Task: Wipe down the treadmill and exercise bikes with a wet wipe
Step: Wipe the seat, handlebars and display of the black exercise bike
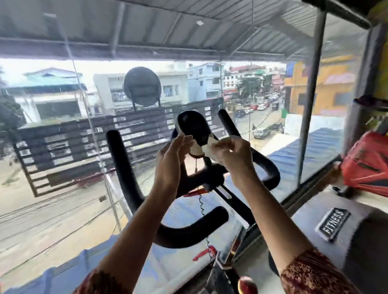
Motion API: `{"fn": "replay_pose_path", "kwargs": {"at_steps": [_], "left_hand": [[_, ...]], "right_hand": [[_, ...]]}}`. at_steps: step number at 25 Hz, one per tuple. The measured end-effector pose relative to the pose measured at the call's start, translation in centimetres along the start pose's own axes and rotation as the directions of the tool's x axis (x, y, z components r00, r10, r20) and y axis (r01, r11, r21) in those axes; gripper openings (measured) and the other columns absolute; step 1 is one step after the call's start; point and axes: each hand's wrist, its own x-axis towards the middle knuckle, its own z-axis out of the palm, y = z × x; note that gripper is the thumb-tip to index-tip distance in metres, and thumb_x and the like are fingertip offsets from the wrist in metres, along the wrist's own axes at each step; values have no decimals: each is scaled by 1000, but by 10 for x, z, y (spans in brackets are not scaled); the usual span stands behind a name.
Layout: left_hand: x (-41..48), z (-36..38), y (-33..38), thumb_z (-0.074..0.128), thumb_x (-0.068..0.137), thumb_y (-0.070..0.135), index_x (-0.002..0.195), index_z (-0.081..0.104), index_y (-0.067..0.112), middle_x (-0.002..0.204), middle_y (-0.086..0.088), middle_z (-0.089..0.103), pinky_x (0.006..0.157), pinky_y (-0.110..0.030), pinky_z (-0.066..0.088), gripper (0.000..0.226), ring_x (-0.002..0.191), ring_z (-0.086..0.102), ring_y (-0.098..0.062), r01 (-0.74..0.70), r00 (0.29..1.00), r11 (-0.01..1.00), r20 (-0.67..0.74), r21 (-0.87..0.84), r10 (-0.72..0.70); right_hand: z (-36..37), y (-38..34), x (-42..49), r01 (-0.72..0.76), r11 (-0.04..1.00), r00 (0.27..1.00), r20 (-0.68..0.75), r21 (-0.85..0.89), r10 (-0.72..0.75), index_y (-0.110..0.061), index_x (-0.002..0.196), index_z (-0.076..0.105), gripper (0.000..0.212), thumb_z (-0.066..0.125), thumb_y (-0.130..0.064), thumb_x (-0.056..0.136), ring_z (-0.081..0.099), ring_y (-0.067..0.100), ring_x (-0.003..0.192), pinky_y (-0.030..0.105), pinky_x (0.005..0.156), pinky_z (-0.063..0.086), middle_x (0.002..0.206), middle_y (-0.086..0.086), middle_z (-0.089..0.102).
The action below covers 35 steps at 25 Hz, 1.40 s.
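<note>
An exercise bike with black padded handlebars (pixel 123 172) stands in front of me, its small black and white console (pixel 193 129) raised at the centre. My right hand (pixel 231 154) pinches a crumpled white wet wipe (pixel 210 146) against the console's lower right edge. My left hand (pixel 171 161) cups the console's left side, fingers extended, steadying it. A coiled cable (pixel 201 204) hangs below the console.
A glass wall (pixel 55 153) stands directly behind the bike, with a street far below. To the right is a grey machine labelled FITNESS (pixel 333 224) and a red and black shroud (pixel 371 165). A red knob (pixel 247 288) sits low on the bike frame.
</note>
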Motion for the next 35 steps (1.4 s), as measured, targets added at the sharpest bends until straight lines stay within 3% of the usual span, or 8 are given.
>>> {"fn": "replay_pose_path", "kwargs": {"at_steps": [3,9,14,19,24,28,32,35], "left_hand": [[37,-7,-9,44,98,26,103,66,11,103,-2,69,83,-14,45,27,99,63,-9,-36,999,997,25,62,34],[91,-19,-25,58,82,39,83,69,24,87,0,70,83,-33,42,19,85,59,-13,-131,984,967,-86,217,153],[113,-19,-39,59,82,34,121,63,14,113,-2,68,96,-30,45,44,106,60,-14,-128,967,915,-156,382,200],[125,-11,-57,50,78,42,124,62,19,119,0,66,101,-41,44,53,114,59,-14,-131,956,908,-193,398,223],[131,-8,-67,55,84,35,127,60,20,106,8,68,89,-24,46,45,98,60,-2,-176,932,877,-211,448,295],[133,-10,-74,54,83,29,127,60,16,104,22,62,78,-2,40,46,92,56,14,-259,898,806,-175,532,404],[133,-11,-77,56,88,22,126,60,20,79,42,57,73,-3,40,39,79,55,22,-266,892,784,-166,561,421],[133,-12,-75,52,81,32,127,59,23,72,30,58,73,-9,42,47,73,55,8,-267,896,788,-158,554,415]], "right_hand": [[15,8,32,99,976,993,-38,-195,-108,-6,112,46,31,56,4,85,52,15,83,6,60,39,108,13,49],[34,5,93,361,869,882,-180,-338,-437,-3,91,68,15,65,5,79,53,-4,66,2,60,36,81,2,67],[78,40,98,349,826,929,47,-443,-367,-2,127,57,39,46,3,90,54,23,121,24,100,40,127,18,59],[72,57,72,748,595,663,371,-293,-651,2,110,67,36,59,15,78,54,23,123,6,108,20,120,15,64],[54,58,107,609,738,791,162,-289,-590,8,109,66,40,49,19,73,60,25,113,5,102,31,115,12,65],[56,62,97,755,588,655,354,-290,-667,7,113,64,48,49,16,68,51,21,121,15,108,27,120,15,63],[46,65,120,612,736,790,182,-290,-585,6,116,63,41,46,17,80,55,25,121,13,108,29,124,14,61],[60,73,93,746,641,664,269,-179,-698,5,116,63,41,42,9,81,50,18,125,26,109,35,124,10,61]]}}
